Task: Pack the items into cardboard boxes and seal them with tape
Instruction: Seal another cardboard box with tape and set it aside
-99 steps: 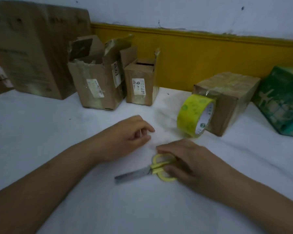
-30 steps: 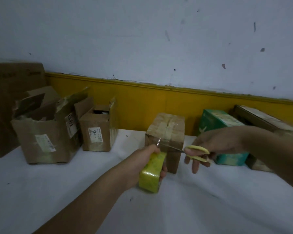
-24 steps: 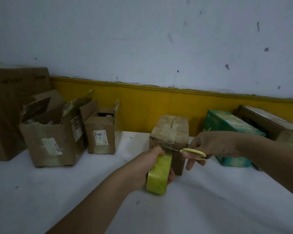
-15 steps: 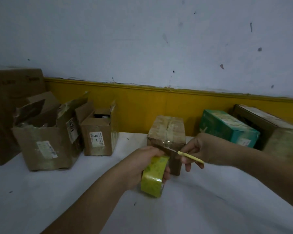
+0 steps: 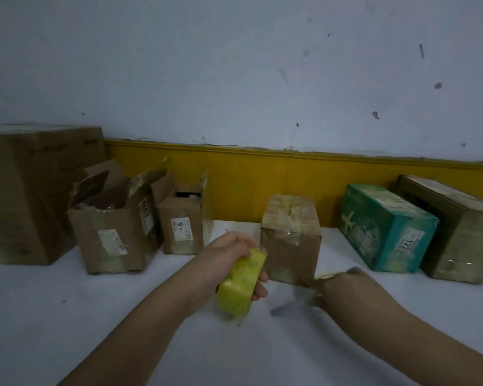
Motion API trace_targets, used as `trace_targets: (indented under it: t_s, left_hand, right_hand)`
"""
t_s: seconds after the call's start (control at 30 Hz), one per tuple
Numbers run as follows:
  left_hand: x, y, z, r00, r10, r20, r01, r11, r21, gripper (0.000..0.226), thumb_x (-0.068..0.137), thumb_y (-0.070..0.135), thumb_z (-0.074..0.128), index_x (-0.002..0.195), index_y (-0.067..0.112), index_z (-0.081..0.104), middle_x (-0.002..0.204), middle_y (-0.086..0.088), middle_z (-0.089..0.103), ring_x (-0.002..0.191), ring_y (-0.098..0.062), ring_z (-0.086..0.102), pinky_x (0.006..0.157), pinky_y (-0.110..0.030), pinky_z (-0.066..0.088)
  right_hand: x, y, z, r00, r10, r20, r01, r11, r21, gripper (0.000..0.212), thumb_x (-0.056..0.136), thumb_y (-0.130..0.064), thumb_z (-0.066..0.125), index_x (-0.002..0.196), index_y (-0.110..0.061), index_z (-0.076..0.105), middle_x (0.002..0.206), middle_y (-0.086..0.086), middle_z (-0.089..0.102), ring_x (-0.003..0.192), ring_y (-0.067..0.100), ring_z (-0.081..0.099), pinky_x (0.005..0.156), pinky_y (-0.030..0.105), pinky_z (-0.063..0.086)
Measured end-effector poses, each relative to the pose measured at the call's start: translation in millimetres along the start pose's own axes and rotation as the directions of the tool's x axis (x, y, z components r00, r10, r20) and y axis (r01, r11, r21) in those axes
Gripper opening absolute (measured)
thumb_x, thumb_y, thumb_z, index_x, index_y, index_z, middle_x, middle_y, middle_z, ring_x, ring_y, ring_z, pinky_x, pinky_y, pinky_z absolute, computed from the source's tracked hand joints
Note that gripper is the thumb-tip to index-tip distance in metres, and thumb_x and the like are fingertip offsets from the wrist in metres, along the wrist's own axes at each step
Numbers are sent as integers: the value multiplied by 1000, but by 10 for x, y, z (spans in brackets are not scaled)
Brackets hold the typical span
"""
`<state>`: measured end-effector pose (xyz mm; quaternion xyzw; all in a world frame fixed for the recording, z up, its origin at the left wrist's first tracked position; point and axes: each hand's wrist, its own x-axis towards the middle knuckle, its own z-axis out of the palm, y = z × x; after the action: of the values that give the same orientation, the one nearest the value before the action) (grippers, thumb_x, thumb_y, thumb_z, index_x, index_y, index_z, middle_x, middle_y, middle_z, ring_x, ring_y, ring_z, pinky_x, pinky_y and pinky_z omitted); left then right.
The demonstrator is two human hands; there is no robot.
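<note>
My left hand (image 5: pixel 226 259) grips the yellow tape roll (image 5: pixel 242 284) just above the white table (image 5: pixel 67 316). The roll sits right in front of the taped small cardboard box (image 5: pixel 290 240), close to its left front corner. My right hand (image 5: pixel 335 285) is low by the box's right front corner and blurred by motion. It holds the yellow-handled scissors (image 5: pixel 289 306), whose blade points left over the table as a grey smear. No tape strand shows between the roll and the box.
Along the wall stand a large closed cardboard box (image 5: pixel 25 190), a torn open box (image 5: pixel 109 235) and a small open box (image 5: pixel 182 222) at the left. A green printed box (image 5: pixel 385 229) and a brown box (image 5: pixel 455 227) stand at the right.
My right hand has dropped with the scissors from the stretched tape by the box top down to the table. My left hand still holds the roll, now slightly lower.
</note>
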<state>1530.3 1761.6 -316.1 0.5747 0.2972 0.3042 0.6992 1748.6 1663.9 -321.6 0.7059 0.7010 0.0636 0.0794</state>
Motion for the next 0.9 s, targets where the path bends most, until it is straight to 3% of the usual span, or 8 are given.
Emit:
trace_targets:
  t_s: [0.17, 0.27, 0.33, 0.4, 0.5, 0.63, 0.8, 0.9]
  left_hand:
    - [-415, -60, -222, 996, 53, -71, -47, 995, 88, 19, 96, 8, 41, 109, 16, 54, 76, -24, 68, 61, -39, 67, 62, -40, 54]
    - [-648, -54, -310, 989, 80, -124, -69, 993, 95, 22, 97, 7, 40, 109, 18, 54, 75, -24, 68, 61, -38, 66, 62, -39, 54]
    - [-787, -43, -343, 985, 103, -142, -87, 990, 110, 22, 98, 8, 39, 111, 18, 53, 76, -23, 69, 62, -38, 67, 62, -39, 55]
    - [-903, -22, -362, 978, 119, -169, -95, 985, 144, 22, 99, 9, 39, 113, 19, 53, 78, -21, 70, 65, -37, 69, 61, -38, 57]
    - [-1048, 6, -352, 963, 154, -223, -109, 973, 202, 20, 101, 11, 39, 114, 19, 51, 78, -19, 72, 64, -35, 70, 59, -37, 59]
    - [-1254, 26, -377, 923, 211, -322, -111, 947, 301, 19, 100, 9, 40, 111, 18, 52, 73, -16, 70, 58, -31, 67, 56, -35, 56]
    - [-1758, 116, -398, 889, 165, -426, -30, 952, 306, 26, 100, 8, 40, 120, 21, 51, 68, -11, 69, 52, -25, 64, 51, -28, 52]
    - [-2264, 164, -428, 857, 63, -511, 112, 945, 306, 31, 101, 13, 47, 127, 30, 51, 60, 1, 71, 47, -12, 66, 44, -19, 50]
  right_hand:
    - [104, -332, -103, 992, -118, 44, 124, 981, -147, 55, 95, -66, 23, 105, -31, 64, 107, -6, 65, 105, 16, 52, 89, 34, 21]
    - [167, -578, -172, 994, -83, -68, 91, 988, 128, 46, 97, -61, 32, 102, -30, 65, 104, -7, 66, 98, 9, 59, 86, 21, 36]
    - [215, -730, -292, 959, -29, -283, 122, 940, 319, 45, 90, -67, 30, 87, -35, 61, 83, -12, 64, 77, 1, 58, 69, 16, 42]
    - [222, -927, -437, 886, -39, -462, 299, 810, 504, 40, 79, -74, 30, 84, -45, 58, 76, -20, 62, 76, -4, 57, 61, 14, 42]
    - [246, -1237, -559, 873, -60, -485, 411, 625, 663, 33, 77, -69, 52, 85, -43, 71, 79, -21, 67, 83, -9, 57, 64, 11, 47]
    - [252, -1544, -582, 829, -19, -559, 443, 632, 636, 9, 85, -38, 72, 78, -33, 74, 72, -15, 65, 73, 2, 58, 58, 13, 42]
    - [78, -1922, -696, 729, -130, -672, 562, 675, 478, 24, 90, -27, 68, 71, -31, 55, 66, -16, 48, 70, -2, 50, 63, 8, 37]
    - [-136, -2182, -767, 760, -215, -613, 603, 585, 542, 24, 90, -32, 67, 68, -30, 58, 61, -13, 53, 71, -6, 52, 60, 7, 37]
